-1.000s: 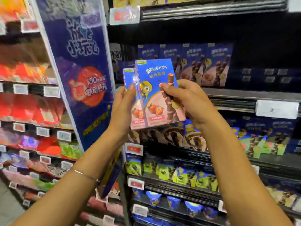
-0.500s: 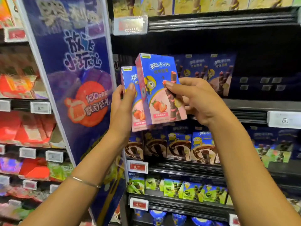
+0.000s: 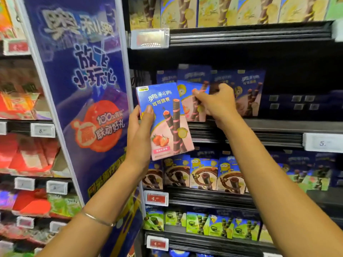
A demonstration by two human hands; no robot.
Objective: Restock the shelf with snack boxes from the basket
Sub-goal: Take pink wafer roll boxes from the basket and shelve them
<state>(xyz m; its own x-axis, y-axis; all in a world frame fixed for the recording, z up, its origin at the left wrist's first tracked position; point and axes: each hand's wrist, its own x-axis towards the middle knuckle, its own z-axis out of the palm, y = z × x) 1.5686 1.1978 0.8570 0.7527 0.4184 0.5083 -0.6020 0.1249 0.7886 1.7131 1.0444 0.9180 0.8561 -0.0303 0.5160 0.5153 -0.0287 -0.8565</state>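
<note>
**One box in hand, one at the shelf**

Nearest, a thin bracelet (image 3: 96,218) circles the left wrist. Above it the left hand (image 3: 139,134) grips a strawberry box (image 3: 167,123) by its left edge, thumb on the front, held upright just in front of the shelf (image 3: 269,127). Farther in, the right hand (image 3: 217,104) curls its fingers round a second box (image 3: 187,106), slightly tilted with its lower edge at the shelf lip, among a row of blue boxes (image 3: 248,89). A blue banner (image 3: 83,89) stands at left.
</note>
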